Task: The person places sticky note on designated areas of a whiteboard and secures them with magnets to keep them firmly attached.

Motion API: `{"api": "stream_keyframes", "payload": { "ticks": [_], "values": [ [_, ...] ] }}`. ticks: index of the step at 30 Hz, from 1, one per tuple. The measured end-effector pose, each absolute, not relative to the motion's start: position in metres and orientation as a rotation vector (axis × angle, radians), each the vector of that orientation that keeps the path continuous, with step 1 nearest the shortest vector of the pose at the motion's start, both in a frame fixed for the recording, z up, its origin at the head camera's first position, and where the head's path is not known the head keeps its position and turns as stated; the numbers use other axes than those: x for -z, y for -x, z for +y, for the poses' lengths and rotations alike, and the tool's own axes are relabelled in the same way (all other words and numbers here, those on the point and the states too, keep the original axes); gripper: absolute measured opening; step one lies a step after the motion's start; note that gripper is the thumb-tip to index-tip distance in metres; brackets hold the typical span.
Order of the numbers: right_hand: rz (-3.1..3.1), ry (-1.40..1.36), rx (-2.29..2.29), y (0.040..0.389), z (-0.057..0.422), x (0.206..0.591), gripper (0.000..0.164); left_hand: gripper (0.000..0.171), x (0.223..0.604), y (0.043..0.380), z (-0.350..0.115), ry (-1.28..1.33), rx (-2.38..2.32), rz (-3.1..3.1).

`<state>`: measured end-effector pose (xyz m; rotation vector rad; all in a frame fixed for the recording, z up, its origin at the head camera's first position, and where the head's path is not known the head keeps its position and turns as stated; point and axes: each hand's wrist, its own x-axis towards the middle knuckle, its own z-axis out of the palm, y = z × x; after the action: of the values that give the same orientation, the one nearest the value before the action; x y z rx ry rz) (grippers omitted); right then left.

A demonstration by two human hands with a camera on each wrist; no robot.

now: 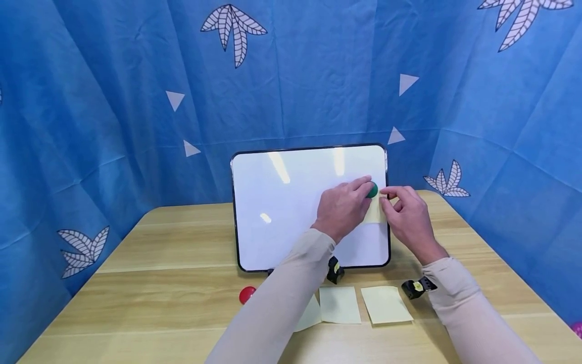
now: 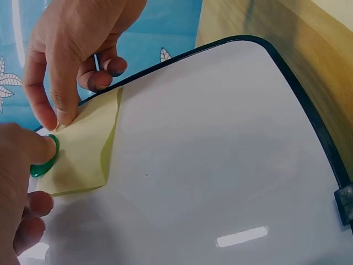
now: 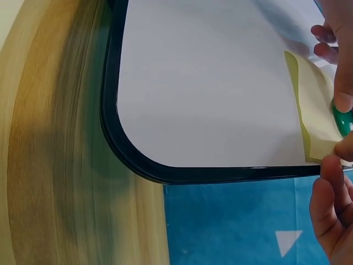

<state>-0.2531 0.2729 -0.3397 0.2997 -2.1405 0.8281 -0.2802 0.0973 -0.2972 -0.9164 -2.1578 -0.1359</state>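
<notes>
A whiteboard (image 1: 277,212) with a black frame stands tilted on the table. Against its right side lies a yellow sticky note (image 2: 83,146), with one side edge curling off the surface. My left hand (image 1: 341,207) holds a round green magnet (image 1: 373,190) against the upper part of this note; a digit presses on the magnet in the left wrist view. At the board's right edge, my right hand (image 1: 409,215) pinches the note's edge between thumb and forefinger. In the right wrist view, fingers partly hide the magnet and the note's corner.
Three pale yellow notes lie on the wooden table (image 1: 182,253) before the board: a right one (image 1: 386,305), a middle one (image 1: 340,306) and one partly under my left sleeve (image 1: 310,316). A red magnet (image 1: 247,294) sits left of that sleeve. A blue curtain (image 1: 309,76) hangs behind.
</notes>
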Motion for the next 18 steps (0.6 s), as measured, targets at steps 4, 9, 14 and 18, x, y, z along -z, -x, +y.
{"api": "stream_keyframes", "payload": {
  "ticks": [4,9,14,18],
  "values": [
    [-2.136,-0.308,-0.835,0.252,0.272,0.339,0.017,0.030,0.298,0.277,0.093,0.931,0.150,-2.142],
    [-2.128,-0.318,-0.830,0.251,0.273,0.337,0.017,0.026,0.297,0.267,0.086,0.961,0.192,-2.131],
    [-2.130,-0.309,-0.833,0.248,0.274,0.336,0.018,0.021,0.302,0.261,0.077,1.004,0.215,-2.139],
    [-2.116,-0.299,-0.817,0.248,0.274,0.335,0.018,0.019,0.306,0.255,0.069,1.006,0.188,-2.177]
  ]
}}
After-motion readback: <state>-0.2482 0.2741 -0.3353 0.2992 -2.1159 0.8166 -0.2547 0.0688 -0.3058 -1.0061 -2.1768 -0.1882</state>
